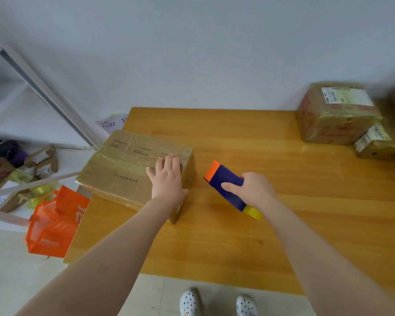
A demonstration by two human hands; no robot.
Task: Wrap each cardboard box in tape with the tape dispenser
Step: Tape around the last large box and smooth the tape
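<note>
A navy tape dispenser [226, 185] tipped orange and yellow is seen; brown box [132, 169], honey-yellow bench [283, 224], white dotted shoes [191, 302].

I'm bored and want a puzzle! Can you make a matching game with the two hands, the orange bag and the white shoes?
Things:
1. left hand
2. right hand
3. orange bag
4. white shoes

Places:
A. beside the left edge of the table
B. on the floor by the table's near edge
C. flat on the cardboard box
D. gripping the tape dispenser

Pairs: 1-C, 2-D, 3-A, 4-B
</note>
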